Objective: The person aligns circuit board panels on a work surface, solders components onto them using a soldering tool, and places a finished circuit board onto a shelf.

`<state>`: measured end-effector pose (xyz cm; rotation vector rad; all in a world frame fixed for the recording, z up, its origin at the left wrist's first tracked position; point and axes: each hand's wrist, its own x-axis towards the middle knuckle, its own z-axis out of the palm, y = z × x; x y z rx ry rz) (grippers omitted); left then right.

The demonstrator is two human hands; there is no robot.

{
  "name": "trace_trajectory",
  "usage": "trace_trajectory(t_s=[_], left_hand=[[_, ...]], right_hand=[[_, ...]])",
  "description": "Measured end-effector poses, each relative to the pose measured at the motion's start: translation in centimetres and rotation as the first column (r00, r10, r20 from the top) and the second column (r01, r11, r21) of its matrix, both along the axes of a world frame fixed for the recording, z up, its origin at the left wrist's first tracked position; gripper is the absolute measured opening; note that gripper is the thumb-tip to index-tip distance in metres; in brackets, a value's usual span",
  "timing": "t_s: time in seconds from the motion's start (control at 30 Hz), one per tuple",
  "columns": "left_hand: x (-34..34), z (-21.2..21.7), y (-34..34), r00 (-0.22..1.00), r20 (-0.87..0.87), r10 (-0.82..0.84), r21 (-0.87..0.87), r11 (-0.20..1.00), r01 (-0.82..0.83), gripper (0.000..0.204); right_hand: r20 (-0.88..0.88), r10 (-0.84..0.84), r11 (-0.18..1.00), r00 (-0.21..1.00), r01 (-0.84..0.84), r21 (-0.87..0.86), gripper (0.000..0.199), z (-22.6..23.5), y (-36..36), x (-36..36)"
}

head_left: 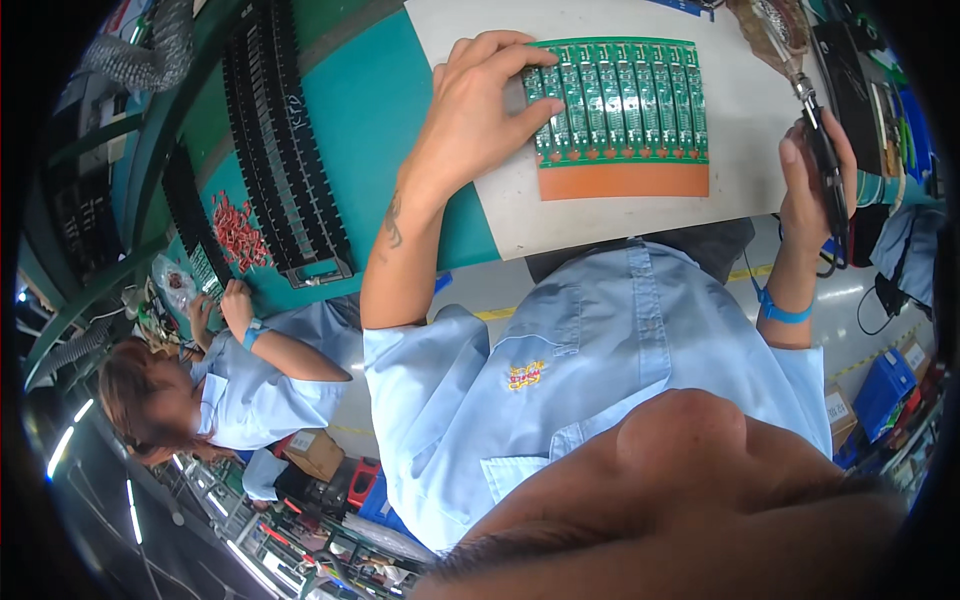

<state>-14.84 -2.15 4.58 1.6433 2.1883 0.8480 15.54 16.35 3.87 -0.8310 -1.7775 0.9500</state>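
Observation:
A green circuit board panel [620, 120], made up of several narrow strips side by side, lies flat on the white work surface [590, 225]. Along its near edge runs a plain orange band. My left hand [480, 110] grips the panel's left edge, thumb and fingers closed over the end strip. At the right, my right hand [810, 190] is wrapped round the black handle of a soldering iron [828, 165]. The iron's metal shaft points away from me, toward a brownish holder [775, 30], and its tip is hard to make out there.
Left of the white surface is a green mat [375, 110] with long black slotted racks [285, 140]. Beyond them lies a pile of small red parts [240, 235], where a co-worker's hands [235, 305] are busy. A black box-shaped device [845, 80] stands at the far right.

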Motion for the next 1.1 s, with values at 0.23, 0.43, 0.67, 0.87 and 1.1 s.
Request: trace_trajectory(t_s=[0.23,0.43,0.67,0.87,1.1], left_hand=[[0.0,0.1,-0.1,1.000,-0.022,-0.012,0.009,1.000,0.012,0.041],[-1.0,1.6,0.5,0.980,0.086,-0.180,-0.081,0.979,0.187,0.048],[-1.9,0.8,0.1,0.985,0.039,-0.167,-0.030,0.985,0.168,0.049],[-1.6,0.8,0.2,0.988,0.053,-0.144,-0.024,0.989,0.145,0.048],[-1.6,0.8,0.2,0.988,0.066,-0.138,-0.024,0.990,0.139,0.047]], right_hand=[[0.004,0.485,0.871,0.875,-0.483,0.093,0.049,2.6,-3.6,-2.2],[0.105,0.636,0.769,0.765,-0.639,-0.004,0.045,2.9,-5.5,-3.7],[0.135,0.636,0.767,0.760,-0.641,-0.009,0.045,2.8,-5.8,-5.3],[0.163,0.626,0.776,0.763,-0.631,-0.027,0.044,2.4,-5.7,-5.8],[0.172,0.629,0.774,0.758,-0.632,-0.043,0.043,2.2,-5.5,-6.1]])
